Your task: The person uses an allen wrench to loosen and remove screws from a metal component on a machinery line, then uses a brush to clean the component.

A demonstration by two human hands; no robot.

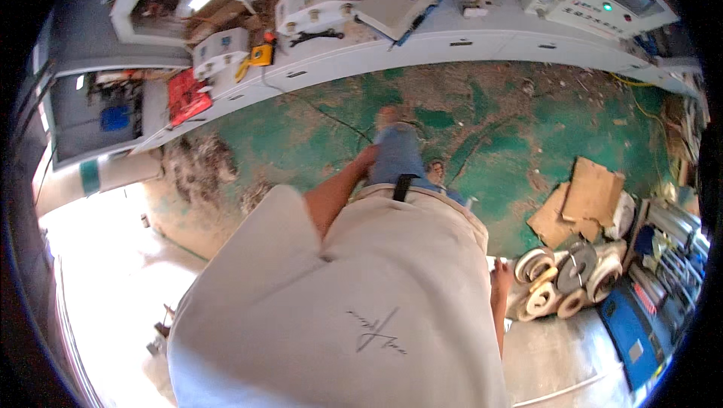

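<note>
The left hand (367,158) hangs empty, fingers loosely curled, over the worn green floor (482,129). The right hand (500,272) hangs beside stacked white tape rolls (557,276); whether its fingers are spread or closed, I cannot tell.

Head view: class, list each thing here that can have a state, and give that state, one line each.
Left hand, blurred at the thigh, grip unclear.
Right hand, hanging by the hip, grip unclear.
Indicator light, lit green.
Cardboard pieces, lying flat on the floor, overlapping.
Rolls, piled on their sides.
Green floor, worn, strewn with debris.
Wrench, lying on the white bench.
</note>
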